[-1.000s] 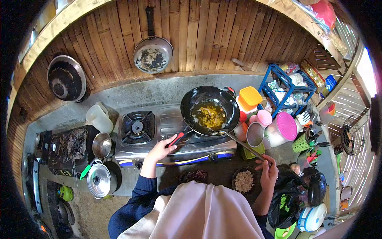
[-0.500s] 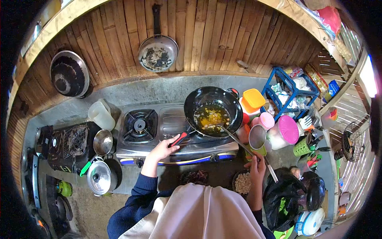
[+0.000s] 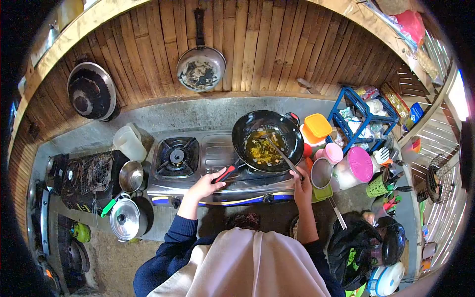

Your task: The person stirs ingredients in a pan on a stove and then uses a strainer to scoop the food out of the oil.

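A black wok [image 3: 242, 151] sits on the right burner of the gas stove [image 3: 213, 184]. Yellowish chopped food [image 3: 265, 153] lies in oil at its bottom. My left hand [image 3: 204, 186] is closed around the wok's red and black handle [image 3: 225, 173]. In my right hand [image 3: 303, 186] is the upper part of a long metal spatula [image 3: 283, 157], which slants down into the wok. Its lower end is among the food, and the blade's shape is hard to make out.
The left burner [image 3: 176, 156] has no pan on it. A steel pot [image 3: 131, 176] and a lidded pot [image 3: 125, 218] stand to the left. Right of the wok are an orange container [image 3: 317, 125], a strainer [image 3: 321, 173] and a pink-lidded container [image 3: 359, 164]. A black bag [image 3: 346, 247] lies lower right.
My right hand has moved up and left, closer to the wok, and the spatula's lower end is deeper in the pan. The food is spread differently. My left hand stays on the handle.
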Motion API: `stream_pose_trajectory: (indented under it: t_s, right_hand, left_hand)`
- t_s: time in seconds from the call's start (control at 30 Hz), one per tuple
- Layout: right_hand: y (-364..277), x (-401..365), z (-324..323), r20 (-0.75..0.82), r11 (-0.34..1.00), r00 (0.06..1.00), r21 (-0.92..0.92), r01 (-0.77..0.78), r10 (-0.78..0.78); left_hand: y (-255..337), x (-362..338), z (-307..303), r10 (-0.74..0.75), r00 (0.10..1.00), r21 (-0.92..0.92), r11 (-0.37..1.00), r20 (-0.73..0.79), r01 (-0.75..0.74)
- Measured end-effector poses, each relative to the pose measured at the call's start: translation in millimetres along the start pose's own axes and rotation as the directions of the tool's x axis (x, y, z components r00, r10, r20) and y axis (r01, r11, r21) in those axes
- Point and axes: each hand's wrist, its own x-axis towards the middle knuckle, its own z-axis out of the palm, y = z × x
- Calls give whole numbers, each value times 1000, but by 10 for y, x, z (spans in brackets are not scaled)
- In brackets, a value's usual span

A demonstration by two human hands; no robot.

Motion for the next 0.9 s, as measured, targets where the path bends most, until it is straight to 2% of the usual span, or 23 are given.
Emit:
stream_pose_trajectory:
  t_s: [0.1, 0.23, 0.3, 0.37, 0.4, 0.43, 0.47, 0.53, 0.6, 0.67, 0.73, 0.87, 0.9]
  right_hand:
    - [-4, 139, 81, -57, 997, 997, 62, -54, 57]
    - [32, 199, 23, -88, 999, 996, 36, -2, 5]
    - [-51, 118, -43, -82, 996, 993, 30, -88, 90]
    - [13, 49, -119, -92, 999, 995, -14, -30, 29]
    - [43, 6, -170, -96, 998, 995, -58, 26, -31]
    - [65, -42, -241, -96, 998, 995, -59, 24, -29]
    - [83, -90, -319, -84, 993, 996, -114, 9, -19]
    - [6, -184, -372, -73, 985, 997, -171, -4, -9]
    - [-154, -310, -447, -94, 980, 993, -183, -81, 65]
    - [-302, -403, -498, -121, 979, 990, -183, -93, 71]
    - [-417, -483, -555, -146, 978, 986, -183, -103, 76]
    - [-606, -597, -757, -154, 960, 982, -238, -144, 109]
    - [-659, -620, -799, -149, 942, 979, -285, -180, 142]
  left_hand:
    - [-9, 11, 8, -42, 999, -18, 999, 11, 42]
    - [-72, 21, 15, -10, 1000, -15, 1000, 12, 10]
    - [-234, 78, 63, 178, 981, 78, 982, -75, -172]
    - [-268, 86, 71, 132, 990, 63, 990, -52, -129]
    - [-288, 96, 79, 191, 979, 63, 980, -75, -186]
    - [-309, 99, 91, 248, 964, 64, 968, -97, -243]
    - [-333, 96, 98, 246, 964, 62, 969, -96, -241]
    - [-229, 62, 70, 129, 990, 32, 991, -52, -127]
    - [-244, 70, 82, 141, 988, 34, 990, -57, -139]
    - [-322, 97, 106, 152, 987, 34, 988, -58, -150]
    - [-405, 141, 139, 317, 940, 124, 945, -128, -302]
    - [-274, 78, 101, 234, 967, 92, 970, -100, -225]
    - [-159, 38, 71, 125, 990, 71, 990, -65, -121]
